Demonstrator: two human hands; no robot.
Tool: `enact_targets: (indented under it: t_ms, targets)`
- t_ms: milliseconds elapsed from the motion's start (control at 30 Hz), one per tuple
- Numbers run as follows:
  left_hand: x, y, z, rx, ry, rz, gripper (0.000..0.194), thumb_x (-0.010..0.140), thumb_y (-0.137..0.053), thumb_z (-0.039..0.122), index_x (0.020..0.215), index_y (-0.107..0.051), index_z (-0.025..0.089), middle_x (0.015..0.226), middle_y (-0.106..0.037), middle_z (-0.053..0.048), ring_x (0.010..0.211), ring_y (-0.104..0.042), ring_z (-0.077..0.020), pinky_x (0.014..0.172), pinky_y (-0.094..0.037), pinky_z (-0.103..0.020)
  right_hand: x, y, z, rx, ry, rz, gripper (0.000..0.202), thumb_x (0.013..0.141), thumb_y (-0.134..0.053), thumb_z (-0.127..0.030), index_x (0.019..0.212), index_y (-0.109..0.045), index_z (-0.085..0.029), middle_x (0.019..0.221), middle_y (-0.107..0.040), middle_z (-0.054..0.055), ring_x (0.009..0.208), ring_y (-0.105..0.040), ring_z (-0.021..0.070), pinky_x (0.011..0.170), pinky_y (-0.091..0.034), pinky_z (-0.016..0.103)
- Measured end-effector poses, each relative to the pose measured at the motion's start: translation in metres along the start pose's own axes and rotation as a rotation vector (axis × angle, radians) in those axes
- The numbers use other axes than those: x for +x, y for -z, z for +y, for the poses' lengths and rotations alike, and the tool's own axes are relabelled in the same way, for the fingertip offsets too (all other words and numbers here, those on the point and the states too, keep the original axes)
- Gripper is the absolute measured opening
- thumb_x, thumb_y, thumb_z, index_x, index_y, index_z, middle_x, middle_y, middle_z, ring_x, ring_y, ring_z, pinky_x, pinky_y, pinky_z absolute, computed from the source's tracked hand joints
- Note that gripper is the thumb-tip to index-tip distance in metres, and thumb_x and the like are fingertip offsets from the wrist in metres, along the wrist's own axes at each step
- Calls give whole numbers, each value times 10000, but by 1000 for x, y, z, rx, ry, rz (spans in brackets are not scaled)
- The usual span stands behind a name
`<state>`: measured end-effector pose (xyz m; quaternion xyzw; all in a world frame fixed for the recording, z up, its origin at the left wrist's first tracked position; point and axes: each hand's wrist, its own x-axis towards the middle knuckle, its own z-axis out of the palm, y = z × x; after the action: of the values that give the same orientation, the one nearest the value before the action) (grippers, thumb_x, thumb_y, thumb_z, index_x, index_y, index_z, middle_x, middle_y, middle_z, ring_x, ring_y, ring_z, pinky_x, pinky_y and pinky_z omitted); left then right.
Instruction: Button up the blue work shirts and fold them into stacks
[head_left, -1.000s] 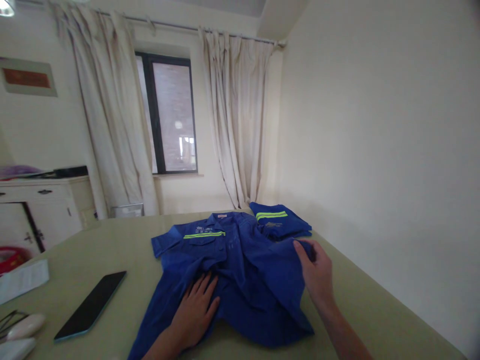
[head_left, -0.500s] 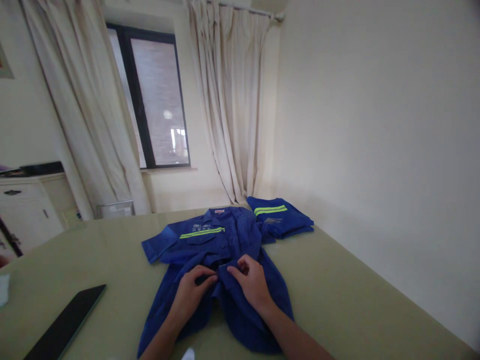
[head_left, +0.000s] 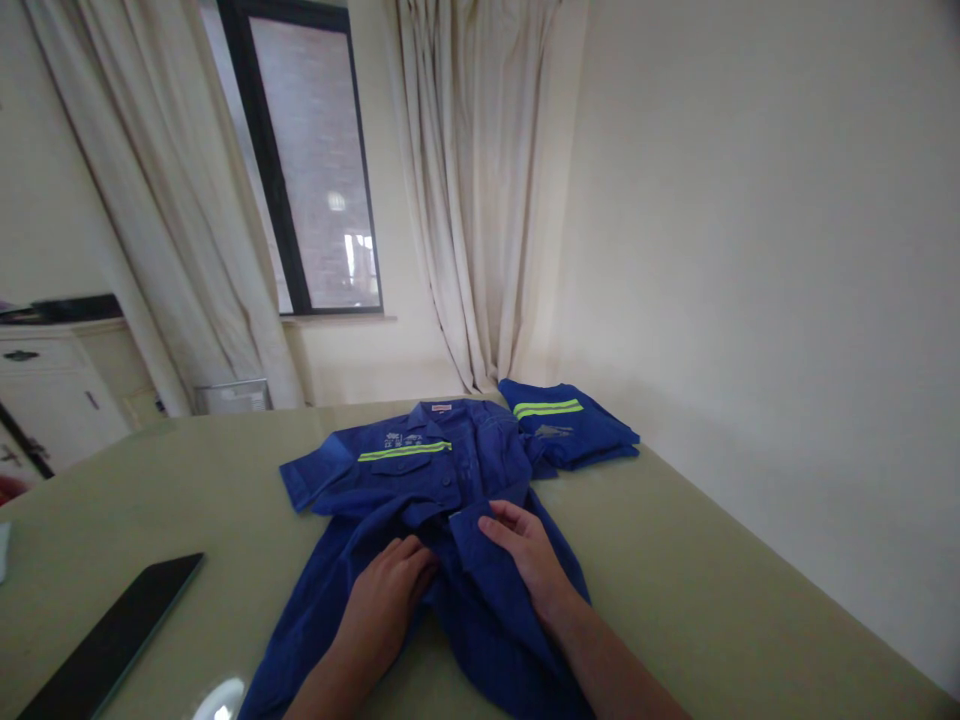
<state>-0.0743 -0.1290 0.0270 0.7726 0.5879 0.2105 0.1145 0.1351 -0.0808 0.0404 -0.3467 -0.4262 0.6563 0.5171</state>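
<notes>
A dark blue work garment (head_left: 409,480) with a yellow-green reflective stripe lies spread on the green table (head_left: 675,600), its collar toward the far edge and two long legs toward me. My left hand (head_left: 390,590) is closed at the garment's middle, its fingertips partly hidden in the cloth. My right hand (head_left: 521,550) pinches a flap of the blue fabric between thumb and fingers, just right of the middle opening. Against the garment's right shoulder lies a folded blue garment (head_left: 570,425) with a similar stripe.
A flat black object (head_left: 112,635) lies on the table at the left front. A shiny white object (head_left: 221,700) shows at the bottom edge. Behind are curtains (head_left: 472,200), a window (head_left: 315,160) and a white cabinet (head_left: 52,390). A wall runs along the right.
The view has tilted down slightly. My left hand's fingers have moved down into the cloth, and my right hand has shifted a little right with the flap.
</notes>
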Motion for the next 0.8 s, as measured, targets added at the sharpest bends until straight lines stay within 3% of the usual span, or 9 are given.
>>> enact_targets:
  t_ms: [267, 433, 567, 700, 800]
  targets:
    - [7, 2, -22, -423, 132, 94, 282, 944, -491, 438, 876, -657, 220, 863, -721, -38, 826, -656, -219, 761, -477, -309, 1, 8, -4, 48, -20, 63, 531, 633, -855, -531, 1028, -754, -190, 906, -791, 72, 828, -746, 286, 754, -601, 419]
    - [13, 8, -35, -686, 240, 66, 410, 764, -707, 571, 772, -709, 162, 684, -685, -11, 652, -600, -173, 613, -423, -263, 16, 26, 0, -133, 140, 97, 493, 692, -785, -609, 1034, -781, -253, 987, -794, 76, 910, -737, 305, 871, -583, 485]
    - [11, 19, -43, -855, 279, -1, 462, 688, -786, 592, 817, -751, 150, 743, -735, -23, 708, -647, -179, 687, -480, -277, 25, 36, 6, -245, 273, 176, 494, 728, -736, -641, 1047, -788, -268, 1030, -790, 79, 1045, -708, 323, 993, -530, 522]
    - [4, 32, -46, -1049, 382, -118, 505, 644, -837, 577, 936, -762, 171, 910, -788, -52, 853, -713, -221, 822, -533, -323, 28, 45, 10, -301, 278, 207, 434, 770, -705, -600, 1043, -786, -272, 1104, -775, 80, 1139, -679, 327, 1037, -504, 535]
    - [4, 33, -46, -1117, 472, -86, 490, 655, -815, 574, 948, -731, 191, 873, -774, -32, 842, -719, -223, 801, -544, -326, 30, 54, 7, -272, 264, 263, 395, 769, -710, -570, 1013, -787, -270, 1135, -768, 74, 1142, -680, 322, 1042, -506, 523]
